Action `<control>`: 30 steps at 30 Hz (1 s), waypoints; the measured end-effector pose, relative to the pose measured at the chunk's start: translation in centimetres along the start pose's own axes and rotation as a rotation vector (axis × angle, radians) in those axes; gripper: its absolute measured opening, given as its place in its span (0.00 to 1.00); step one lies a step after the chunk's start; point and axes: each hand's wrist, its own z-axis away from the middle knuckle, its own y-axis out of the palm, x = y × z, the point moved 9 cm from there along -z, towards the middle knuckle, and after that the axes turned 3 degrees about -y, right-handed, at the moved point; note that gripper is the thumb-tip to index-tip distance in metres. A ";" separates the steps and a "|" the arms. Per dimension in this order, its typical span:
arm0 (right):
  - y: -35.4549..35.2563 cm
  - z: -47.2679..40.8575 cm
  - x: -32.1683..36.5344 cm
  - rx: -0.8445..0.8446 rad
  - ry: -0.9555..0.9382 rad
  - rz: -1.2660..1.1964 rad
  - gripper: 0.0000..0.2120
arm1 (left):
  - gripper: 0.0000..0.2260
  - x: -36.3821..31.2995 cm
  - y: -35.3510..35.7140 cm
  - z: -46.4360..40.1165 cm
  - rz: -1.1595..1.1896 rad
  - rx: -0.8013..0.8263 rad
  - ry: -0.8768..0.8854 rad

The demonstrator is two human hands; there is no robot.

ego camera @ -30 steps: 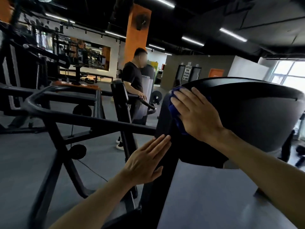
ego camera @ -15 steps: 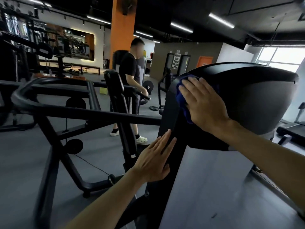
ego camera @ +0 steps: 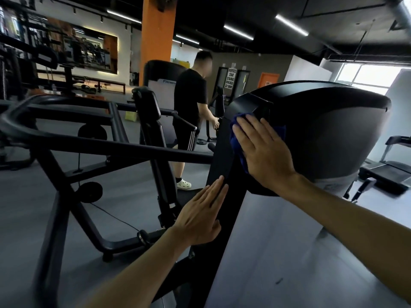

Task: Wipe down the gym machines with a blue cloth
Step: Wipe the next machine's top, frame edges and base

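A black treadmill console (ego camera: pixel 329 134) on a black upright post (ego camera: pixel 222 156) fills the right half of the view. My right hand (ego camera: pixel 264 152) lies flat on the console's left side and presses a blue cloth (ego camera: pixel 235 141) against it; only the cloth's edges show around my fingers. Lower down, my left hand (ego camera: pixel 200 216) rests flat on the post with straight fingers and holds nothing.
A black tubular frame (ego camera: pixel 73 138) of another machine stands to the left. A person in a black shirt (ego camera: pixel 189 121) stands behind it by a further treadmill. An orange pillar (ego camera: pixel 158 38) rises at the back. Another treadmill (ego camera: pixel 389 167) sits at far right on grey floor.
My right hand with the cloth has slid a little down the console's left side. The view has shifted left and down. The person in the background has stepped to the right.
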 end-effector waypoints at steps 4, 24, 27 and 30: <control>3.0 4.2 5.2 0.140 -0.198 -0.010 0.30 | 0.43 0.3 2.2 1.2 0.015 0.063 -0.041; 4.3 6.7 8.6 0.102 -0.090 -0.051 0.27 | 0.41 1.8 13.2 11.3 0.093 0.492 -0.348; 5.1 8.3 11.0 0.099 -0.047 -0.059 0.28 | 0.41 2.0 16.1 12.9 0.085 0.575 -0.374; 7.7 11.7 16.7 0.206 -0.212 -0.072 0.31 | 0.41 1.7 18.8 14.5 0.122 0.652 -0.409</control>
